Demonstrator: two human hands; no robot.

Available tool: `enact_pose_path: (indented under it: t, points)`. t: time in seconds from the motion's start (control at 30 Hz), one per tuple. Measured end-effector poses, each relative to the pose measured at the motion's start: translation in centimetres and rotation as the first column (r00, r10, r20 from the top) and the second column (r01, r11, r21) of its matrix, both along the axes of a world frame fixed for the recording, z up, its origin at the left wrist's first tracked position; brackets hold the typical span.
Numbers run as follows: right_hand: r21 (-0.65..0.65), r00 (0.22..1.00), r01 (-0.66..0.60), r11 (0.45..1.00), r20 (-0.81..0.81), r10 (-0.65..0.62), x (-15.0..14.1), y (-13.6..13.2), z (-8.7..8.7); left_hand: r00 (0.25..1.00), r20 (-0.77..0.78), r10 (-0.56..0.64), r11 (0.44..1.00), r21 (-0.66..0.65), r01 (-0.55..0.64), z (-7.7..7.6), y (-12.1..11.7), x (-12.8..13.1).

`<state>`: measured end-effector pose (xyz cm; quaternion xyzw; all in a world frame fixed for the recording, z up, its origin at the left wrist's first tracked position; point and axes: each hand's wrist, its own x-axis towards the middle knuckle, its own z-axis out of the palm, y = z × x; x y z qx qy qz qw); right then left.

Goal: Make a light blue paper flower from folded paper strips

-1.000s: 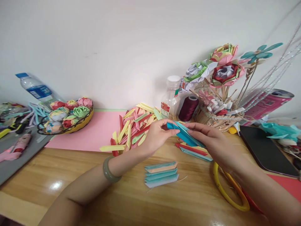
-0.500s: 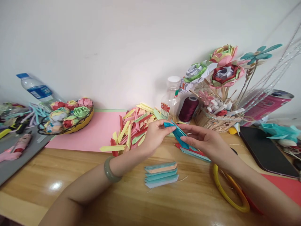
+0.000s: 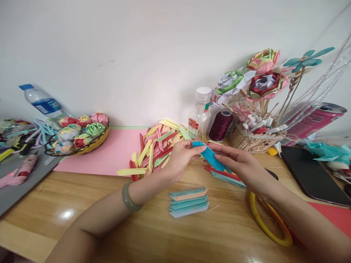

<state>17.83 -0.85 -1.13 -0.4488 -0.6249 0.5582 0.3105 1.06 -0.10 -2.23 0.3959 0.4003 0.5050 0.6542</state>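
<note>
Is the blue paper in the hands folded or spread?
Folded. The blue paper is a narrow, creased strip between left hand and right hand. They cover parts, so I cannot tell if every fold is closed.

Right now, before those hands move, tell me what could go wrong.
The blue folded paper is held by fingertips of the left hand and right hand; it might slip or crease askew if the grips pull unevenly.

The clear, white-capped bottle stands just beyond the hands; a knock could tip it, perhaps onto the loose pile of multicoloured folded paper strips beside it, scattering them.
</note>
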Motion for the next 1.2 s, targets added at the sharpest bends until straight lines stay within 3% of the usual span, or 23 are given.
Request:
enact_pose_path:
  t: [0.13, 0.33, 0.53, 0.73, 0.83, 0.97, 1.07, 1.2]
  points:
    - [0.019, 1.000, 0.003, 1.000, 0.003, -0.003, -0.3, -0.4, -0.2, 1.000, -0.011, 0.008, 1.000, 0.027, -0.008, -0.2, 0.0, 0.1]
    - [0.242, 0.995, 0.055, 0.969, 0.063, -0.072, -0.4, -0.4, -1.1, 0.997, -0.047, 0.053, 0.984, 0.175, -0.044, -0.4, 0.1, 0.3]
    - [0.320, 0.989, 0.021, 0.947, 0.131, -0.066, -0.4, -0.4, -1.4, 0.996, -0.079, 0.046, 0.973, 0.229, -0.027, -0.3, 0.0, 0.4]
    - [0.457, 0.941, 0.022, 0.889, 0.291, -0.172, -0.5, -0.7, -1.2, 0.996, -0.092, 0.015, 0.973, 0.230, 0.007, -0.3, -0.1, 0.4]
    - [0.381, 0.976, 0.050, 0.923, 0.180, -0.127, -0.4, -0.3, -1.1, 0.998, -0.050, 0.049, 0.980, 0.195, -0.038, -0.2, -0.1, 0.5]
    - [0.102, 0.992, 0.101, 0.990, -0.088, -0.092, -0.2, 0.0, -1.0, 0.990, -0.080, 0.120, 0.978, 0.183, -0.103, -0.2, 0.0, 0.4]
    - [-0.048, 0.976, 0.091, 0.995, -0.192, -0.099, -0.1, 0.1, -0.9, 0.978, -0.146, 0.150, 0.971, 0.205, -0.118, -0.2, 0.1, 0.3]
    - [-0.122, 0.969, 0.074, 0.990, -0.227, -0.100, -0.3, -0.1, -0.7, 0.971, -0.178, 0.161, 0.970, 0.208, -0.123, 0.0, 0.0, 0.4]
